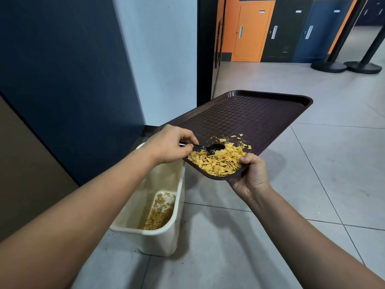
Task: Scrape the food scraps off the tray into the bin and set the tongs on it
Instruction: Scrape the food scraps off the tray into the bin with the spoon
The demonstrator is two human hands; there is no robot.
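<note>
A person's right hand [251, 174] grips the near corner of a tilted brown tray [250, 115] while the left hand [168, 144], fingers clamped on black tongs [205, 148], scrapes yellow scraps [220, 162] heaped there; next they must be pushed over the edge into the cream bin [158, 236] below.

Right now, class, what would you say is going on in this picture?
A person is clearing a dark brown tray over a cream bin that stands on the tiled floor. The right hand holds the tray by its near corner. The left hand grips black tongs with their tip in a heap of yellow food scraps piled at the tray's near edge. Some scraps already lie in the bottom of the bin, but most are still on the tray.
</note>
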